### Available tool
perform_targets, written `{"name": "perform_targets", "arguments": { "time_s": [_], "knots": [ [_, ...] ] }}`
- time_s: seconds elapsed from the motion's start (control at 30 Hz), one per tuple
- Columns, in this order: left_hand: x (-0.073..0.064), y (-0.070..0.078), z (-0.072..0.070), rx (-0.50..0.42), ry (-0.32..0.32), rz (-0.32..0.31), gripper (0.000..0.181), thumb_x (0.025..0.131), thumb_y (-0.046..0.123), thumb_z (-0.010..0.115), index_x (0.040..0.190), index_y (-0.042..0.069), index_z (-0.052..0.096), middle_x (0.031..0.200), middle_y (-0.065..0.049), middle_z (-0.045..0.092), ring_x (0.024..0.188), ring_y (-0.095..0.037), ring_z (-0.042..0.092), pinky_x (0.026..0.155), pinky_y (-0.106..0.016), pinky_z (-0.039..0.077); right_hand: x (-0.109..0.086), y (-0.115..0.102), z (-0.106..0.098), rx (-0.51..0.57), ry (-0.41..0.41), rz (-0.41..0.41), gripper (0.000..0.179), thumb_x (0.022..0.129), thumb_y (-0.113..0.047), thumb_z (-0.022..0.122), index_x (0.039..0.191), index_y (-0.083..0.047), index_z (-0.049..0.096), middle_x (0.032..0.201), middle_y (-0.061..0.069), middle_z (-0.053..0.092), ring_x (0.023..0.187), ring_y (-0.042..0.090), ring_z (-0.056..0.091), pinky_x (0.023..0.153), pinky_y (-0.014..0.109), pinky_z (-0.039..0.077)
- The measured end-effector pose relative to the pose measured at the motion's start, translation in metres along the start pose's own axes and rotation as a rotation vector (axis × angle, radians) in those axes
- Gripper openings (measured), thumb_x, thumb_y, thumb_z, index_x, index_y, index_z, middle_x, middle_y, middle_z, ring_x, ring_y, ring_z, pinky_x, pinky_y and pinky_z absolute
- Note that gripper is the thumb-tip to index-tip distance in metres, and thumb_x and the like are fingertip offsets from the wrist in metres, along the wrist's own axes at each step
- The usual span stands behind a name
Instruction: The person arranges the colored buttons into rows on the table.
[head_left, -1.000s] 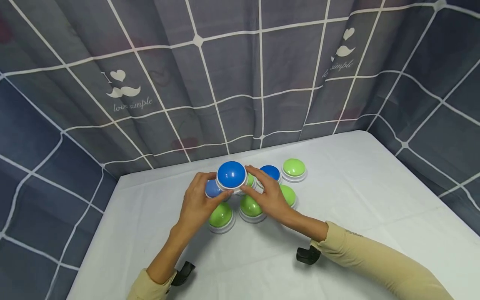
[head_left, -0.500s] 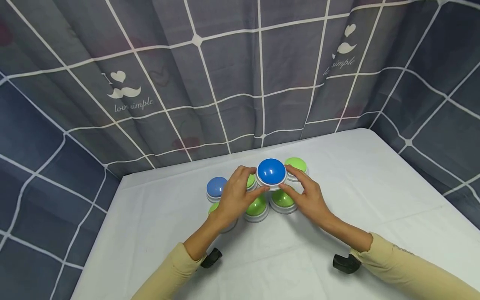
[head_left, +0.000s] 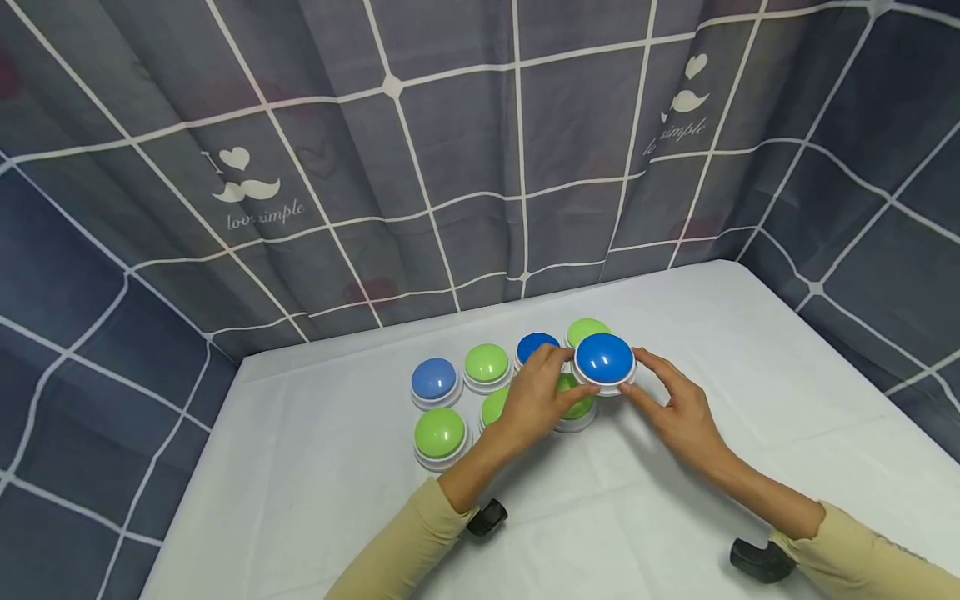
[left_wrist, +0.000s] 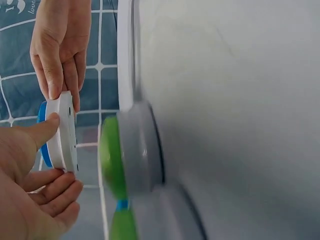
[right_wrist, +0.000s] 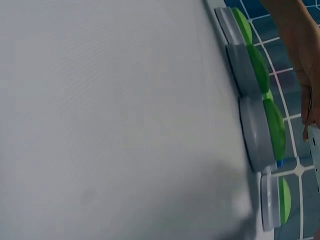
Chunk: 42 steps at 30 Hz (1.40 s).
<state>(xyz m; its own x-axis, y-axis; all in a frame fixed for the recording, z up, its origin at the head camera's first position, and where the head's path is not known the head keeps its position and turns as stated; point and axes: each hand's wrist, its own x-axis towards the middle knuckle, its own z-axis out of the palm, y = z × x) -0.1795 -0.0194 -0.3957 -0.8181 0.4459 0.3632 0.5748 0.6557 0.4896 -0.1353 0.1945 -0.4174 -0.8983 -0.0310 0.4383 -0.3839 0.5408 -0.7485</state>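
Both hands hold a blue push button (head_left: pixel 604 359) with a white base above the table, one at each side. The left hand (head_left: pixel 536 396) pinches its left rim between thumb and fingers, and the right hand (head_left: pixel 678 417) pinches its right rim. In the left wrist view the white base (left_wrist: pixel 62 132) is seen edge-on, raised off the table. Below and left of it stand a far row with a blue button (head_left: pixel 433 379), a green button (head_left: pixel 487 363), a darker blue button (head_left: pixel 537 347) and a green button (head_left: pixel 587 331). Nearer stands a green button (head_left: pixel 439 433), beside others partly hidden by the left hand.
A white cloth covers the table (head_left: pixel 315 500). Behind it and at both sides hangs a dark grey curtain (head_left: pixel 465 125) with white grid lines. Black wrist cameras (head_left: pixel 487 517) sit under both sleeves.
Both hands have carried the blue button rightward over the others, from above the left part of the group to its right end. The standing far-row buttons keep their places.
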Motion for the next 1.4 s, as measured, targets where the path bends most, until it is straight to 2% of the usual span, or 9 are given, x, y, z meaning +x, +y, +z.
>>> {"name": "perform_targets", "arguments": {
  "time_s": [0.27, 0.53, 0.73, 0.97, 1.17, 1.4],
  "knots": [
    [0.01, 0.014, 0.028, 0.108, -0.032, 0.035, 0.054, 0.084, 0.041, 0.079, 0.124, 0.007, 0.064, 0.119, -0.004, 0.064, 0.111, -0.016, 0.06, 0.092, -0.027, 0.049, -0.013, 0.015, -0.018, -0.081, -0.035, 0.071, 0.054, 0.091, -0.014, 0.074, 0.138, 0.002, 0.052, 0.136, 0.026, 0.054, 0.128, 0.049, 0.046, 0.098, 0.066, 0.037],
    [0.013, 0.02, 0.042, 0.284, -0.087, 0.066, 0.05, 0.085, 0.046, 0.076, 0.116, 0.008, 0.066, 0.108, -0.002, 0.063, 0.098, -0.016, 0.061, 0.084, -0.029, 0.048, -0.018, 0.023, -0.024, -0.153, -0.109, 0.158, 0.057, 0.091, -0.018, 0.073, 0.137, 0.007, 0.05, 0.135, 0.032, 0.051, 0.127, 0.054, 0.043, 0.096, 0.068, 0.037],
    [0.011, 0.019, 0.046, 0.379, -0.144, 0.05, 0.043, 0.087, 0.049, 0.073, 0.102, 0.009, 0.069, 0.094, 0.0, 0.06, 0.09, -0.014, 0.058, 0.081, -0.027, 0.046, -0.019, 0.027, -0.022, -0.165, -0.212, 0.219, 0.063, 0.093, -0.023, 0.071, 0.139, 0.01, 0.046, 0.139, 0.034, 0.047, 0.131, 0.054, 0.039, 0.101, 0.067, 0.034],
    [0.012, 0.017, 0.046, 0.47, -0.15, 0.094, 0.041, 0.087, 0.051, 0.072, 0.093, 0.011, 0.068, 0.087, 0.001, 0.059, 0.087, -0.014, 0.058, 0.083, -0.027, 0.046, -0.018, 0.031, -0.02, -0.174, -0.259, 0.206, 0.065, 0.092, -0.024, 0.071, 0.139, 0.013, 0.044, 0.14, 0.035, 0.045, 0.131, 0.054, 0.038, 0.102, 0.066, 0.033],
    [0.013, 0.016, 0.045, 0.489, -0.143, 0.116, 0.04, 0.087, 0.051, 0.072, 0.093, 0.012, 0.068, 0.086, 0.001, 0.058, 0.086, -0.014, 0.058, 0.083, -0.027, 0.046, -0.016, 0.031, -0.019, -0.192, -0.282, 0.189, 0.066, 0.091, -0.024, 0.072, 0.139, 0.013, 0.045, 0.14, 0.035, 0.045, 0.13, 0.054, 0.039, 0.103, 0.065, 0.033],
    [0.016, 0.017, 0.047, 0.5, -0.161, 0.106, 0.042, 0.086, 0.051, 0.072, 0.097, 0.011, 0.069, 0.085, 0.002, 0.058, 0.084, -0.013, 0.057, 0.082, -0.026, 0.046, -0.015, 0.033, -0.019, -0.206, -0.288, 0.187, 0.067, 0.091, -0.024, 0.072, 0.139, 0.013, 0.044, 0.14, 0.036, 0.044, 0.13, 0.055, 0.039, 0.103, 0.066, 0.033]
  ]
}}
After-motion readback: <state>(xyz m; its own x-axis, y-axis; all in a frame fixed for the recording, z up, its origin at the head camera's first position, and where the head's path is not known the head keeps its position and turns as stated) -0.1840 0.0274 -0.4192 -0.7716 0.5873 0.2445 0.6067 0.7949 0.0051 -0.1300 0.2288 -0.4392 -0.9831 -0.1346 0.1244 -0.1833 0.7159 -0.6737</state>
